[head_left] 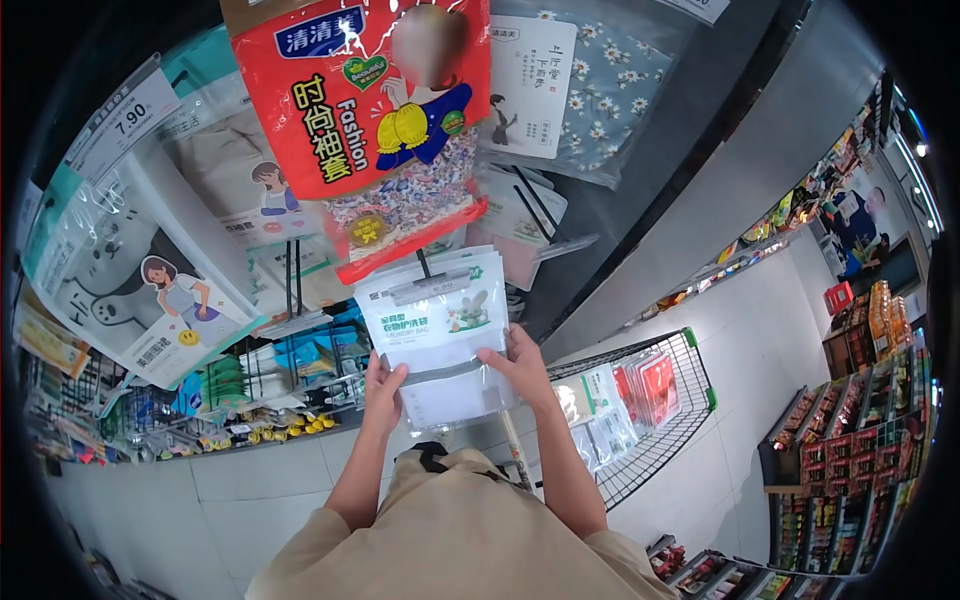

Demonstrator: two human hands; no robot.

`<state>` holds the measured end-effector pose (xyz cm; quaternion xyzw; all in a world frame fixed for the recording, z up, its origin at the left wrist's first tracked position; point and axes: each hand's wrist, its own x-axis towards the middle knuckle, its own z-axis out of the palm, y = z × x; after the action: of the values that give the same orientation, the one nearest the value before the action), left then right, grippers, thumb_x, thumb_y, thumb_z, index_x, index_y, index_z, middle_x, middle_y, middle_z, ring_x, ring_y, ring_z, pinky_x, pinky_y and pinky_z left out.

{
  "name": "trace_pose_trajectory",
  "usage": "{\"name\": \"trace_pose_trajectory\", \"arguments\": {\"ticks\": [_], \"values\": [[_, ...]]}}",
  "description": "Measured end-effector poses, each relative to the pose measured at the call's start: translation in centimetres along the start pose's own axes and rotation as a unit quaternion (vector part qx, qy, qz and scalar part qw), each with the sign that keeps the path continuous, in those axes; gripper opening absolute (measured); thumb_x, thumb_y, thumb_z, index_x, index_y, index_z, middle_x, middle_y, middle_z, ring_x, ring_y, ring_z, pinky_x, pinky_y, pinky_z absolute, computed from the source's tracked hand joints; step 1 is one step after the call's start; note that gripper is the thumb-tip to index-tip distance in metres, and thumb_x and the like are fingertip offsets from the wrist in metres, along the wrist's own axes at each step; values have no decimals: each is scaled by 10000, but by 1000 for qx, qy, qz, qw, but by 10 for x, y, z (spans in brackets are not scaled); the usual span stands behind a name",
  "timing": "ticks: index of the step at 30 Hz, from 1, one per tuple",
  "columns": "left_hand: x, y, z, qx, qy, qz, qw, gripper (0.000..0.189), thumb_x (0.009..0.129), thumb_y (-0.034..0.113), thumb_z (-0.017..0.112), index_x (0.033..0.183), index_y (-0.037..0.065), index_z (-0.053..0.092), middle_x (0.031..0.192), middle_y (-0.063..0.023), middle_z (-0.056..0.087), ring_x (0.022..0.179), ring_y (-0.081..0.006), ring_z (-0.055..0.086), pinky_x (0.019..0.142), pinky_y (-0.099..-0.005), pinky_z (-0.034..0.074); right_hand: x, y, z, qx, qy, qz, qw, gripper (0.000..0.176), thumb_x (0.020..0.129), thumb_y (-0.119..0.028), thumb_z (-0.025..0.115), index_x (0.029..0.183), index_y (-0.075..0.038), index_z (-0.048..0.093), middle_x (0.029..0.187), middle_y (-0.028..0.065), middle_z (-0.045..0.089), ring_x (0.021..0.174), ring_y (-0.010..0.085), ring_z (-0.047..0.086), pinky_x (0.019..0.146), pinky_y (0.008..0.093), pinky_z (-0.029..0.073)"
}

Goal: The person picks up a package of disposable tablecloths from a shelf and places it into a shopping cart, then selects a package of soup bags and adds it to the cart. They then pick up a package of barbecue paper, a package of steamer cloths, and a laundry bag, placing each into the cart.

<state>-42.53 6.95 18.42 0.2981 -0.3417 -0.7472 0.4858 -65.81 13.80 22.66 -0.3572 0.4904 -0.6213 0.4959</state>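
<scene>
Between my two hands is a stack of white laundry bag packs (440,345) in clear plastic with green print. Its top sits at the end of a display hook (424,265). My left hand (382,390) grips the lower left edge, thumb on the front. On the right edge, my right hand (518,366) holds it the same way, fingers behind and out of sight. Just above hangs a red pack of sleeve covers (370,120), its lower edge close over the laundry bags.
Apron packs (140,270) hang at left beside a price tag (125,122). A flowered pack (610,90) hangs at upper right. A wire shopping cart (690,372) with red and white packs stands to my right. Stocked shelves (850,460) and a person (858,225) are farther right.
</scene>
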Motion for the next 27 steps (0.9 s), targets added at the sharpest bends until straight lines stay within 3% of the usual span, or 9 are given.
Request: {"name": "trace_pose_trajectory", "arguments": {"ticks": [13, 16, 22, 27], "values": [[-19, 4, 11, 21, -1, 0, 1000, 558, 879, 29, 615, 1393, 38, 398, 1308, -111, 554, 1188, -220, 540, 1020, -372, 420, -19, -5, -3, 18, -2, 15, 1000, 511, 866, -131, 742, 1269, 41, 479, 1118, 92, 638, 994, 124, 611, 857, 271, 497], [-23, 0, 11, 32, -2, 5, 999, 525, 892, 36, 603, 1381, 43, 412, 1299, -105, 557, 1176, -218, 545, 1019, -372, 419, -23, 0, -7, 25, -9, 40, 999, 531, 858, -90, 735, 1299, 40, 470, 1188, 92, 619, 1072, 139, 590, 922, 287, 476], [-25, -21, 10, 42, 20, -51, 998, 423, 944, 35, 548, 1351, 50, 436, 1256, -93, 578, 1119, -180, 573, 941, -325, 474, -44, 24, -22, 4, 14, 63, 998, 550, 886, -138, 715, 1326, 48, 442, 1211, 100, 598, 1098, 147, 570, 947, 290, 460], [-27, -38, 20, 63, 32, -121, 990, 393, 949, 66, 575, 1324, 45, 461, 1193, -78, 609, 1047, -150, 599, 886, -293, 490, -93, 39, -44, -30, 20, 112, 993, 688, 861, -250, 739, 1377, 43, 390, 1293, 125, 533, 1203, 190, 493, 1041, 352, 381]]}}
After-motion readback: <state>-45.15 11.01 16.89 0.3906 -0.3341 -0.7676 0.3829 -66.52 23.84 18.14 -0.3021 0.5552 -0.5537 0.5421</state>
